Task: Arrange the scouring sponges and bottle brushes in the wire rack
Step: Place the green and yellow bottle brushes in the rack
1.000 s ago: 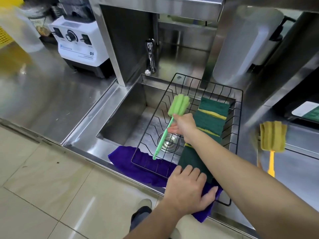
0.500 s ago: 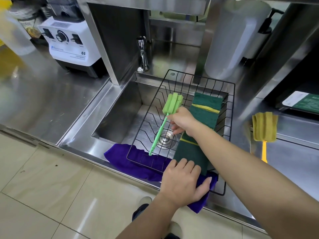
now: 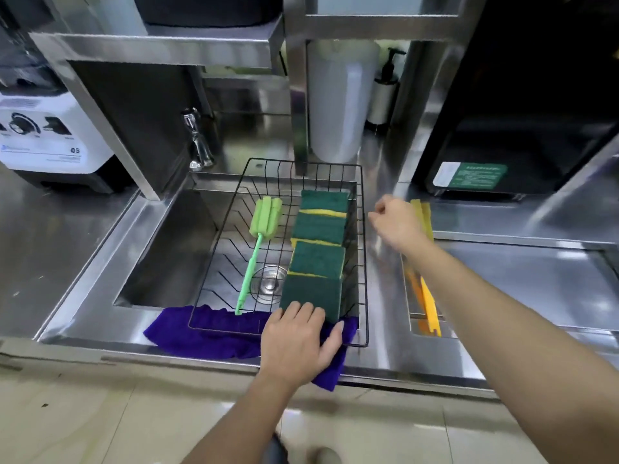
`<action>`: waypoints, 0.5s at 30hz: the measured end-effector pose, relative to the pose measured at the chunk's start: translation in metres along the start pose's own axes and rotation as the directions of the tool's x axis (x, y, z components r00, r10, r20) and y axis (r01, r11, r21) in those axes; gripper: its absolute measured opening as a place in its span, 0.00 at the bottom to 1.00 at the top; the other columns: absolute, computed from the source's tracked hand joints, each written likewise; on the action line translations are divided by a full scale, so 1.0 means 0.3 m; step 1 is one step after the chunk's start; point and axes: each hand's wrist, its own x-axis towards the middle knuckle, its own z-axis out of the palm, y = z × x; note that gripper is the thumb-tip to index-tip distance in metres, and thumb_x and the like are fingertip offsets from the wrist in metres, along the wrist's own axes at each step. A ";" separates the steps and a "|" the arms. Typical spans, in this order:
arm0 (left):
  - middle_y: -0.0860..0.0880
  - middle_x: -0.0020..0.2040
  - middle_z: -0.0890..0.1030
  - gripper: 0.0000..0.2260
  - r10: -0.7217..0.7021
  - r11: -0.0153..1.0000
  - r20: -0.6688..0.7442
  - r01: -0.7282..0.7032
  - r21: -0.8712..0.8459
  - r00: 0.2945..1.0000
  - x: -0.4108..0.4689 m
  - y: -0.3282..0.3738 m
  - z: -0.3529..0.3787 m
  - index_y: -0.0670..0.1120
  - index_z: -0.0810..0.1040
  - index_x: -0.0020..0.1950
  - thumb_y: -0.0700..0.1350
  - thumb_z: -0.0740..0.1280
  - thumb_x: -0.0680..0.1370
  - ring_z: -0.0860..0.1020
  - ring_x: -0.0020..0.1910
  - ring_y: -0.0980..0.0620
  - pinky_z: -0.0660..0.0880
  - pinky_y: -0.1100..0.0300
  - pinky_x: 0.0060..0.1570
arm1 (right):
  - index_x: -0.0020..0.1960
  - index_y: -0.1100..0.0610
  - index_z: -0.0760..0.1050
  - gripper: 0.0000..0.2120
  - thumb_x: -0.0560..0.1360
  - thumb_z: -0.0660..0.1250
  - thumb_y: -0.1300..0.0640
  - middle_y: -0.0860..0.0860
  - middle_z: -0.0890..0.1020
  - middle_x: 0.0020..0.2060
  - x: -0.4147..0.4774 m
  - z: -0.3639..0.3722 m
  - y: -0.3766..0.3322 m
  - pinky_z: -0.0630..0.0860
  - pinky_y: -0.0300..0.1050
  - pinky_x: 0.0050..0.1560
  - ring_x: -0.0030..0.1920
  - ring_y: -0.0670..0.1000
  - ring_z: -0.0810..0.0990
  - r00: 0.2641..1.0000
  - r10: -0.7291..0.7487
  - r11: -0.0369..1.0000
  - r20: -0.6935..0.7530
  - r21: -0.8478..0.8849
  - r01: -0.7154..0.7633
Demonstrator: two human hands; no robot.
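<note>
A black wire rack [image 3: 364, 262] sits over the sink. Inside it a green bottle brush [image 3: 264, 220] lies on the left, foam head at the far end. Several green-and-yellow scouring sponges [image 3: 320, 249] lie overlapped in a row along the right side. A yellow bottle brush [image 3: 427, 296] lies on the counter right of the rack. My right hand [image 3: 397, 222] hovers at its foam head, blurred, fingers loosely curled, nothing visibly in it. My left hand [image 3: 298, 343] rests flat on the rack's front rim, fingertips on the nearest sponge.
A purple cloth [image 3: 201, 333] lies under the rack's front edge. The steel sink [image 3: 160, 262] has a tap [image 3: 197, 142] behind it. A white blender [image 3: 50, 139] stands left. A white cylinder [image 3: 338, 102], a pump bottle [image 3: 385, 92] and a black machine [image 3: 502, 128] stand behind.
My right hand let go of the green brush, which now lies in the rack, and swung right to the yellow brush's head. My left hand stayed on the rack's front.
</note>
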 end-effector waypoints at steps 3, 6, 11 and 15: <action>0.49 0.30 0.76 0.19 0.008 1.000 0.006 -0.008 0.010 1.000 0.001 0.005 -0.007 0.45 0.75 0.33 0.57 0.58 0.76 0.75 0.31 0.47 0.71 0.57 0.31 | 0.51 0.63 0.72 0.09 0.74 0.61 0.59 0.63 0.78 0.53 -0.048 -0.052 0.088 0.72 0.51 0.47 0.54 0.63 0.76 0.993 0.023 0.991 -0.117 -0.125 -0.038; 0.48 0.30 0.76 0.21 0.006 1.000 0.023 -0.006 0.022 1.000 0.003 0.009 -0.015 0.45 0.74 0.33 0.59 0.58 0.76 0.75 0.32 0.46 0.71 0.55 0.31 | 0.57 0.63 0.69 0.15 0.75 0.61 0.54 0.62 0.76 0.56 -0.092 -0.088 0.177 0.72 0.53 0.50 0.56 0.64 0.76 0.985 0.116 0.981 -0.126 -0.141 -0.133; 0.47 0.31 0.77 0.24 0.006 0.998 0.080 -0.010 0.057 0.997 0.014 0.026 -0.025 0.44 0.75 0.34 0.62 0.54 0.75 0.76 0.32 0.44 0.73 0.53 0.33 | 0.58 0.62 0.68 0.18 0.73 0.64 0.53 0.60 0.76 0.58 -0.146 -0.095 0.288 0.73 0.53 0.52 0.58 0.62 0.75 0.956 0.274 0.957 -0.107 -0.072 -0.282; 0.46 0.32 0.76 0.24 0.058 0.994 0.074 -0.065 0.093 0.996 0.026 0.040 -0.027 0.44 0.75 0.33 0.62 0.55 0.75 0.75 0.33 0.44 0.72 0.53 0.35 | 0.55 0.61 0.70 0.17 0.73 0.65 0.51 0.59 0.78 0.55 -0.174 -0.066 0.332 0.74 0.50 0.50 0.55 0.62 0.77 0.939 0.328 0.944 0.101 -0.055 -0.324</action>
